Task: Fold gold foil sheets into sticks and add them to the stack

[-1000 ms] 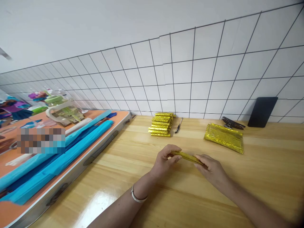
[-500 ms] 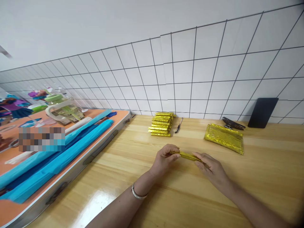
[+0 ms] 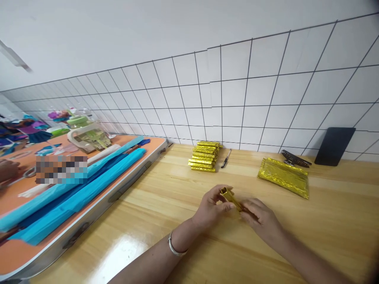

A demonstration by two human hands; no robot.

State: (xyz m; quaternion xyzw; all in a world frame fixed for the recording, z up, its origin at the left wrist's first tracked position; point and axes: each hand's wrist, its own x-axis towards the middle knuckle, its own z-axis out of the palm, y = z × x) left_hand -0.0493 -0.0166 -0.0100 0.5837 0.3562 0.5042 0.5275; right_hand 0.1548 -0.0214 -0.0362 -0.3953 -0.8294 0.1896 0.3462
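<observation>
Above the wooden table, a shiny gold foil strip (image 3: 233, 200), folded into a narrow tube with an open end, is held between both hands. My left hand (image 3: 213, 205) is closed around its far left end, thumb in front. My right hand (image 3: 260, 215) pinches the near right end, and its fingers hide that part. Behind my left hand lies a stack of several folded gold foil strips (image 3: 205, 157). Flat gold foil sheets (image 3: 283, 177) rest farther back on the right.
A black pen (image 3: 226, 158) lies beside the stack. A dark hair clip (image 3: 296, 158) touches the sheets' back edge. A black phone-like slab (image 3: 334, 146) leans on the tiled wall. Leftward, an orange-topped table (image 3: 154, 152) bears blue rolls (image 3: 109, 177), a green-lidded jug (image 3: 89, 134) and another person's hand (image 3: 8, 170).
The foil strip has turned from nearly level to slanted, showing its open end. Both hands have shifted slightly right and closer together. Another person's hand has appeared at the left edge.
</observation>
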